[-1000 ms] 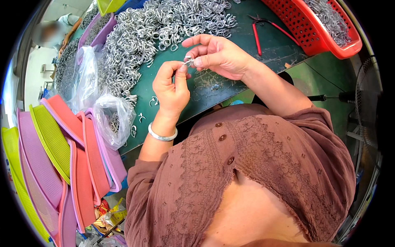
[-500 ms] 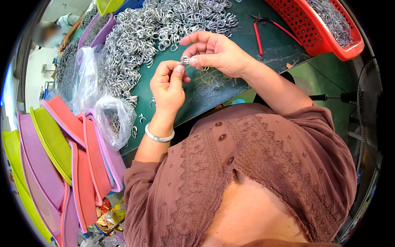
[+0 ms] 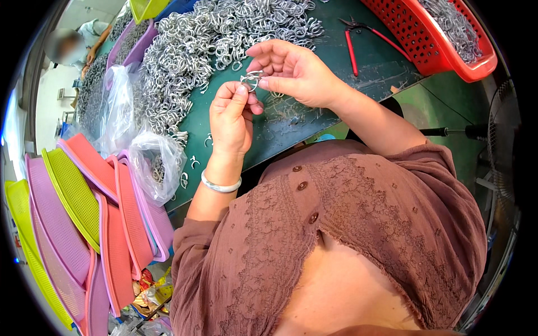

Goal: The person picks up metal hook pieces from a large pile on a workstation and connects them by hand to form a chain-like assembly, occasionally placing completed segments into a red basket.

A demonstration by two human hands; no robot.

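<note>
A small silver metal ring [image 3: 251,79] is pinched between the thumb and forefinger of my left hand [image 3: 231,115]; a bangle circles that wrist. My right hand [image 3: 300,74] is beside the ring, fingers curved and apart, its thumb tip at or almost against the ring's right side. Whether the thumb touches the ring I cannot tell. Beyond both hands lies a large heap of similar silver rings [image 3: 185,47] on the dark green tabletop [image 3: 314,117]. Several loose rings [image 3: 194,162] lie near my left wrist.
Red-handled pliers [image 3: 352,53] lie at the far right, near a red perforated basket [image 3: 426,50] holding metal pieces. At left are a clear plastic bag [image 3: 154,168] and stacked coloured baskets [image 3: 70,201]. A purple basket [image 3: 134,42] is at far left, with another person [image 3: 92,33] beyond.
My left hand has shifted slightly right, and the ring now shows more fully between the hands. My right hand's fingers have opened away from the ring.
</note>
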